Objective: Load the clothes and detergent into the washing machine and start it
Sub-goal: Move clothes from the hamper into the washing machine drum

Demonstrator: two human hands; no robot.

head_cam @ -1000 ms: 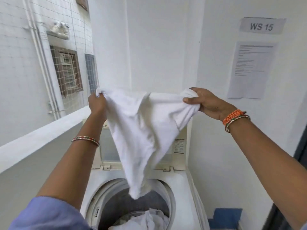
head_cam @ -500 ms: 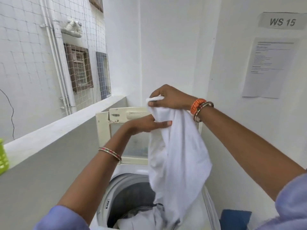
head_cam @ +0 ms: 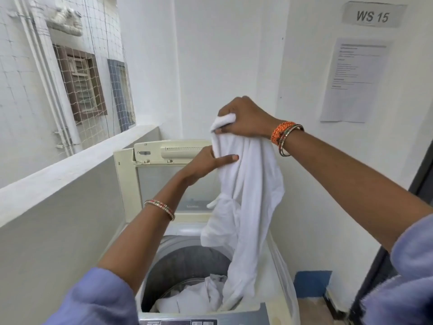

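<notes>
1. One white garment (head_cam: pixel 246 184) hangs above the open washing machine (head_cam: pixel 276 261), bunched at its top; its lower end reaches into the drum (head_cam: pixel 185 266) at the 3 o'clock side of the opening.
2. Right hand (head_cam: pixel 246 118) grips the bunched top edge, fingers curled round the cloth, knuckles up.
3. Left hand (head_cam: pixel 208 163) pinches the garment just below the right hand, at its 7 o'clock; the thumb lies across the front of the cloth, the other fingers are hidden behind it.
4. More white laundry (head_cam: pixel 194 299) lies at the bottom of the drum, touching the hanging garment's lower end.
5. Machine lid (head_cam: pixel 145 174) stands upright at 12 o'clock of the drum, behind both hands.
6. Control panel (head_cam: pixel 203 321) shows at 6 o'clock, cut by the frame edge; its labels are too small to read.
7. Both wrists carry bangles: a thin band on the left (head_cam: pixel 160 208), orange and metallic ones on the right (head_cam: pixel 284 137). Lilac sleeves (head_cam: pixel 98 301) are pushed up both forearms.
8. Grey parapet wall (head_cam: pixel 58 219) runs at 9 o'clock of the machine, with netting (head_cam: pixel 70 66) above it.
9. Sign reading "WS 15" (head_cam: pixel 372 16) is on the wall at 1 o'clock, with a printed sheet (head_cam: pixel 353 80) below it.
10. Blue patch (head_cam: pixel 311 283) on the floor at 4 o'clock of the machine; cannot tell what it is.
</notes>
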